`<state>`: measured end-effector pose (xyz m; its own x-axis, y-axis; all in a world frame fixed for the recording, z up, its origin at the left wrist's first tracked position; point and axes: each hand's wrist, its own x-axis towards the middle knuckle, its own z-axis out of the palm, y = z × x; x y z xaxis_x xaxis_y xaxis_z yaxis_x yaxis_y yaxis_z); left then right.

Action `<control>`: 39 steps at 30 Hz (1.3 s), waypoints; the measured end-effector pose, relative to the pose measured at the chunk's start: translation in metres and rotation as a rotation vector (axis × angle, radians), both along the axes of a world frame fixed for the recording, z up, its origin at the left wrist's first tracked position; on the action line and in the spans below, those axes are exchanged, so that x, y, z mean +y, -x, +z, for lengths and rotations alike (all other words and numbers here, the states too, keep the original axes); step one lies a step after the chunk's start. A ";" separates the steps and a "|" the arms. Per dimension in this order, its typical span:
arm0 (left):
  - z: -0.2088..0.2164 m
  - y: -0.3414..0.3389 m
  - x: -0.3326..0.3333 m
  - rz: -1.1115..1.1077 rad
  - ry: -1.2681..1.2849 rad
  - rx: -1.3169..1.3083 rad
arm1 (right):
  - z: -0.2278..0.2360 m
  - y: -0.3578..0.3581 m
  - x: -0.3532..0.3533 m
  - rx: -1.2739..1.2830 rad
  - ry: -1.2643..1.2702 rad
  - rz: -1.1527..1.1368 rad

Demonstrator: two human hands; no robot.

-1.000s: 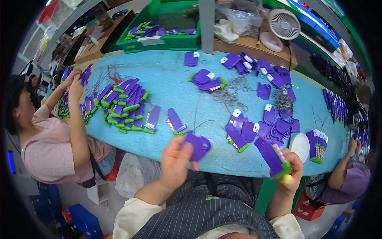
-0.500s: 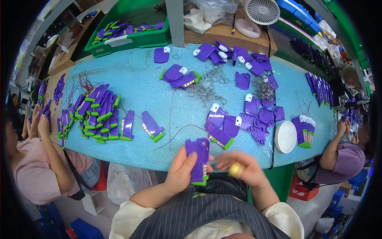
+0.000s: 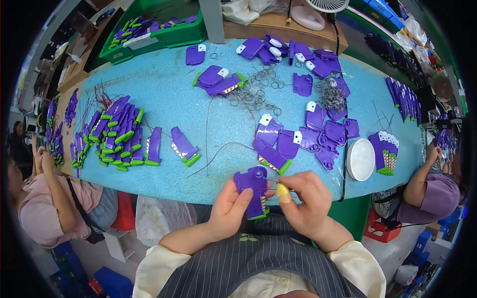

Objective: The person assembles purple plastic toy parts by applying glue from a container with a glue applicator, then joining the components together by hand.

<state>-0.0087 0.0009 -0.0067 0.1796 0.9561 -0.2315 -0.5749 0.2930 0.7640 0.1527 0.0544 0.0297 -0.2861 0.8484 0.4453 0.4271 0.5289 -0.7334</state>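
Note:
My left hand (image 3: pixel 229 208) is closed round a purple plastic shell (image 3: pixel 254 185) with a green end and a red-and-white striped edge. Its hollow inner side faces up, showing a round boss near the top. Thin dark red wires (image 3: pixel 271 188) run from the shell's right side into my right hand (image 3: pixel 309 201), whose fingertips are pinched together on them. One digit of that hand wears a yellow finger cover (image 3: pixel 283 193). Just beyond my hands lies a small cluster of purple shells (image 3: pixel 271 144), some with white ends and one with a green striped end.
A heap of purple-green pieces (image 3: pixel 117 134) covers the table's left. Loose metal rings (image 3: pixel 258 87) lie mid-table. At right stand a white bowl (image 3: pixel 360 160) and a neat row of shells (image 3: pixel 384 153). A green crate (image 3: pixel 154 39) sits at the back; co-workers sit at both sides.
My right hand, blurred earlier, has closed on the wires beside the shell. The left hand has tilted the shell slightly and shifted it right. The whole view has moved a little.

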 end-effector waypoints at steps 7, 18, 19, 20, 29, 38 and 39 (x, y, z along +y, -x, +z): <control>0.000 -0.016 -0.010 -0.003 -0.127 0.143 | -0.010 -0.007 -0.005 -0.141 -0.160 -0.068; -0.004 -0.011 -0.006 -0.042 -0.103 0.165 | -0.009 -0.011 0.002 -0.196 -0.015 -0.005; -0.005 -0.010 -0.006 -0.058 -0.098 0.172 | -0.008 -0.011 0.003 -0.179 0.031 0.014; -0.006 -0.009 -0.006 -0.075 -0.093 0.178 | -0.006 -0.011 0.004 -0.181 0.034 0.011; 0.007 -0.008 0.001 -0.087 -0.520 0.847 | -0.004 -0.012 0.004 0.040 0.349 -0.010; 0.016 -0.008 -0.009 -0.304 -0.084 0.047 | -0.031 -0.021 0.068 0.657 0.480 -0.187; 0.017 -0.007 -0.008 -0.292 -0.085 0.053 | -0.032 -0.026 0.061 0.735 0.458 -0.206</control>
<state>-0.0016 -0.0069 0.0104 0.4396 0.8821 -0.1693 -0.4346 0.3738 0.8194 0.1783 0.1157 -0.0021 0.1168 0.9913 0.0606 -0.1806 0.0812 -0.9802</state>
